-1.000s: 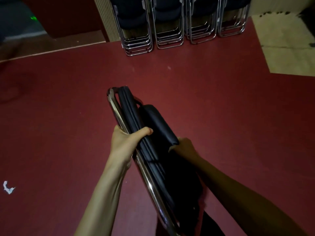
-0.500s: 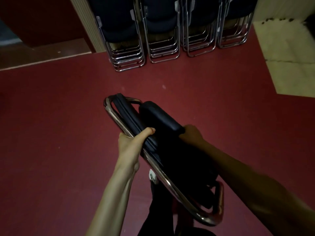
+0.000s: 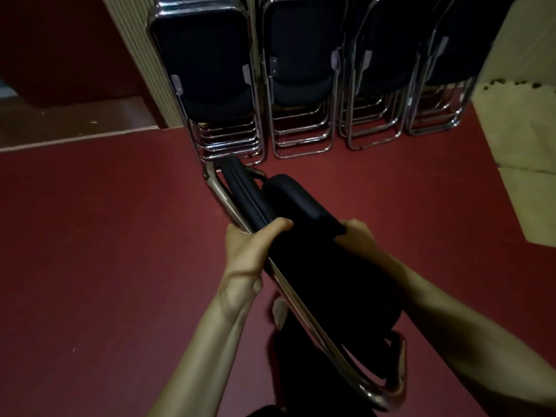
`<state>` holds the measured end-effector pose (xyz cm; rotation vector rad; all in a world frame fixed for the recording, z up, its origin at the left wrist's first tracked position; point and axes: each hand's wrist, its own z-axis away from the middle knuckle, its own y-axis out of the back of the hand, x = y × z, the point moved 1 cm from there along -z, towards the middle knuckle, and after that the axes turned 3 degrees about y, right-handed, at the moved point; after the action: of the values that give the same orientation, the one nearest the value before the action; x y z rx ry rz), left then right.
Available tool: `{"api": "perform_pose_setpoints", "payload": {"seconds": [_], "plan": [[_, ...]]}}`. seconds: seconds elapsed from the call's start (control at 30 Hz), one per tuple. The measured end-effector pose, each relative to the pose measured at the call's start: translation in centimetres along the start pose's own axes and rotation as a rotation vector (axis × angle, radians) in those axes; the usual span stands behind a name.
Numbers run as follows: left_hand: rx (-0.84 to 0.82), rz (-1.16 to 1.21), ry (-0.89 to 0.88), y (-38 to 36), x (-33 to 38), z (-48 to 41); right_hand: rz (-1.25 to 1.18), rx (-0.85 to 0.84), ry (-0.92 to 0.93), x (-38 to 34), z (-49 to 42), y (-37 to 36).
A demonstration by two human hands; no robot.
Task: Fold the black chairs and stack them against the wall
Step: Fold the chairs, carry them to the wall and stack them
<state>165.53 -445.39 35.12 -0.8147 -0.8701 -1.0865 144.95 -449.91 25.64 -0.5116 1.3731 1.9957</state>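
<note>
Before the stacked chairs (image 3: 210,85), both hands grip the folded chair (image 3: 301,236).

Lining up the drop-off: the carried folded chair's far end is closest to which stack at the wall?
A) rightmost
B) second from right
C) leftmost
C: gripped by the left hand and right hand, the folded chair has its far end just in front of the foot of the leftmost stack.
</note>
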Motion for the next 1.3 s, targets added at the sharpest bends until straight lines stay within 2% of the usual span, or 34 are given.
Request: {"api": "perform_pose_setpoints", "payload": {"seconds": [0.3, 0.6, 0.83, 1.03, 1.3], "plan": [[0.167, 0.059, 0.008, -1.3, 8.5, -20.4, 0.115, -0.129, 0.126, -11.6, -23.4, 1.7], [0.343, 0.189, 0.035, 1.2, 15.6, -39.3, 0.295, -0.274, 0.224, -23.3, -46.0, -1.1], [0.532, 0.274, 0.015, 1.4, 18.6, -47.2, 0.332, -0.411, 0.433, -31.0, -57.4, -3.1], [0.737, 0.355, 0.045, -1.1, 19.2, -53.2, 0.436, -0.558, 0.504, -34.7, -65.9, -4.2], [0.888, 0.481, 0.077, -4.6, 22.1, -62.3, 0.545, -0.661, 0.583, -38.6, -76.3, -4.4]]}}
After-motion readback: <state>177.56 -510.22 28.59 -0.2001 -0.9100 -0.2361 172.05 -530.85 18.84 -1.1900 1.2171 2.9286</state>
